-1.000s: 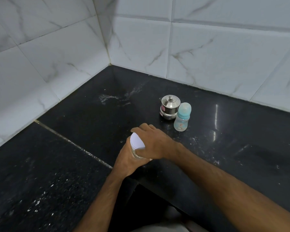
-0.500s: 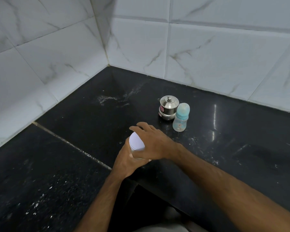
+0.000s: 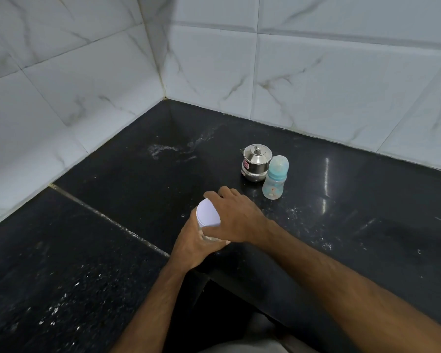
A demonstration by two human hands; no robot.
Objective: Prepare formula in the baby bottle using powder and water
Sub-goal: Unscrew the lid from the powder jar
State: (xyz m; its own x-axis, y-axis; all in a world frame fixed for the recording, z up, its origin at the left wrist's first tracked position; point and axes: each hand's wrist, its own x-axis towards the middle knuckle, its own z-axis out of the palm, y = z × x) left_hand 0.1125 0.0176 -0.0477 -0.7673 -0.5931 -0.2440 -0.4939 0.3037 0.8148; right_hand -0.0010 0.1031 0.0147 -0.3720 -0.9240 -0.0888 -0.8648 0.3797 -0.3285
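Two hands meet over a small container (image 3: pixel 208 218) at the near edge of the black countertop (image 3: pixel 112 250) — the left hand (image 3: pixel 192 244) wraps its body from below and behind, fingers curled round the side, while the right hand (image 3: pixel 233 217) lies across its white lid (image 3: pixel 207 212), fingers bent over the far rim and thumb along the near side. Only the left part of the lid shows; the rest, and most of the clear body, is hidden by the hands, so what is inside cannot be told.

Beyond the right hand's knuckles, a little to the right and apart from them, the baby bottle (image 3: pixel 275 178) stands upright on the counter with its pale blue cap on. Touching it or just beside it on its far left stands a small lidded steel pot (image 3: pixel 255 163) with a knob on top. Farther back, a whitish smear (image 3: pixel 163 150) lies on the dark stone near the corner where the two white tiled walls (image 3: pixel 316 72) meet.

Against the pictures from a second and half a second ago, little differs: both hands keep the same grip on the container — the right fingers only shift slightly on the lid — and the bottle and pot stand where they stood.
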